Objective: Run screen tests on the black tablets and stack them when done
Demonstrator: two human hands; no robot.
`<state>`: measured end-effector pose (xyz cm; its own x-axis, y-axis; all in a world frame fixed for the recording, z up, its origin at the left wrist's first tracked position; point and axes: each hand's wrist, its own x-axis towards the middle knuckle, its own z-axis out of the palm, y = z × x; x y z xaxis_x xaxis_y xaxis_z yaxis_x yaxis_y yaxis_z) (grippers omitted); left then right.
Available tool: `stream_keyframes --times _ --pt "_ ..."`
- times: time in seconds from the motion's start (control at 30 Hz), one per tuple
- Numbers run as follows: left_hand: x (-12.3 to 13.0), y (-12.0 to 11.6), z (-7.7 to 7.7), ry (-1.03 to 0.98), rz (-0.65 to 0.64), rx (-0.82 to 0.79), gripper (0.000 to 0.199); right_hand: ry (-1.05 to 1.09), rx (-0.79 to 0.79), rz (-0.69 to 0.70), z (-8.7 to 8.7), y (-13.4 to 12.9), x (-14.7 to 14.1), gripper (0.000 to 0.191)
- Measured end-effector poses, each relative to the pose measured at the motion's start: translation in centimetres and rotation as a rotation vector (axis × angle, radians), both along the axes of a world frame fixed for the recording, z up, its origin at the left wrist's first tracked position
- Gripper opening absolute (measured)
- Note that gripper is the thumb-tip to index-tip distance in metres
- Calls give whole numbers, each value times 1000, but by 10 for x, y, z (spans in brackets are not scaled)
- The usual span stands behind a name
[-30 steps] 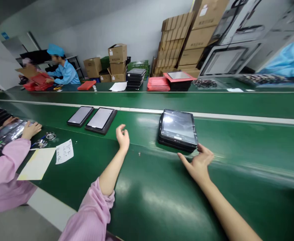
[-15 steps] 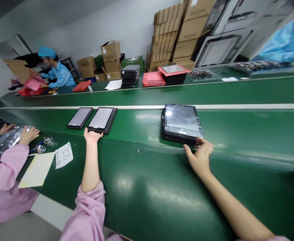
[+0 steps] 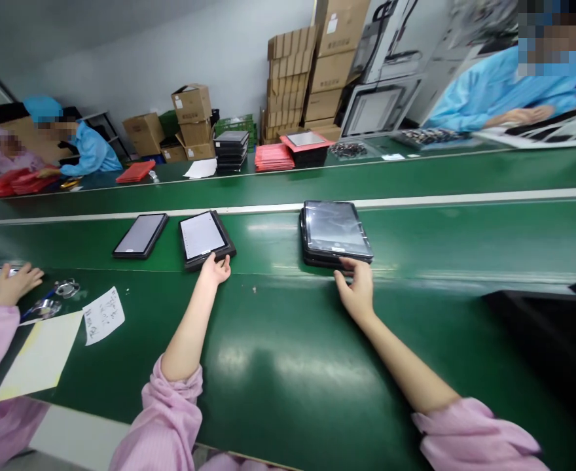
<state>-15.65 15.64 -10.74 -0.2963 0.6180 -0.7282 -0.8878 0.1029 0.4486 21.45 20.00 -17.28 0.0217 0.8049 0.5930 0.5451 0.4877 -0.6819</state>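
Observation:
Near the middle of the bench, a tablet (image 3: 202,234) with a lit white screen lies on a dark slab of similar size, turned at an angle. My left hand (image 3: 214,269) grips its near edge, thumb at the screen's border and the other fingers partly hidden. Further right is a stack of dark tablets (image 3: 336,229), its top screen glossy and reflecting light. My right hand (image 3: 357,288) touches that stack's near right corner with its fingertips, thumb spread away. Another tablet (image 3: 141,234) with a pale screen rests to the left, apart from both hands.
A co-worker's hand (image 3: 18,284) rests at the left beside a handwritten note (image 3: 104,315) and a yellowish sheet (image 3: 42,356). Black trays or cases (image 3: 538,327) stand at right. Across the bench are red pouches (image 3: 274,157), stacked tablets (image 3: 232,152) and people in blue.
The view has swung right. My left hand has shifted right, turning and sliding the lit tablet and its slab away from the left tablet. My right hand stays at its stack.

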Motion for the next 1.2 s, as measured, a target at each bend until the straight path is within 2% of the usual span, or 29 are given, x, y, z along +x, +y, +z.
stream_keyframes --times 0.1,0.2,0.3,0.37,0.5,0.57,0.63,0.7,0.77,0.83,0.9,0.93,0.97,1.03,1.07,1.1,1.2 --pt "11 -2 3 37 8 6 39 -3 14 42 4 -2 -2 27" --pt "15 -7 12 68 -4 26 39 18 2 85 9 -6 -5 21" --pt "34 -13 20 76 -50 40 39 117 -113 159 14 -12 -11 22" --pt "59 -20 19 66 -103 40 37 276 -312 281 16 -17 -17 32" --pt "128 -49 5 13 -232 -2 26 644 -854 676 21 -29 -27 54" --pt "159 -68 -2 -25 -288 -51 17 731 -1076 829 23 -34 -28 59" --pt "178 -83 -3 -70 -347 -84 15 741 -1209 900 24 -38 -25 57" --pt "182 -91 5 -135 -429 -93 16 726 -1247 898 23 -40 -20 52" --pt "174 -92 18 -213 -585 -37 20 744 -1238 866 21 -40 -17 46" --pt "159 -88 33 -215 -787 129 26 777 -1207 829 19 -39 -16 37" --pt "139 -79 46 -99 -927 333 29 769 -1189 791 18 -39 -17 30" --pt "127 -73 51 -10 -918 400 30 747 -1193 774 18 -39 -17 29" --pt "112 -66 54 74 -823 422 29 721 -1203 760 18 -39 -18 28" --pt "74 -53 59 199 -488 393 27 682 -1223 745 19 -40 -19 26" --pt "51 -47 59 229 -236 356 26 672 -1226 744 19 -40 -19 25" --pt "26 -42 59 259 -91 347 29 667 -1225 748 19 -41 -20 25" --pt "-51 -39 51 329 219 277 39 666 -1216 760 18 -41 -20 24"
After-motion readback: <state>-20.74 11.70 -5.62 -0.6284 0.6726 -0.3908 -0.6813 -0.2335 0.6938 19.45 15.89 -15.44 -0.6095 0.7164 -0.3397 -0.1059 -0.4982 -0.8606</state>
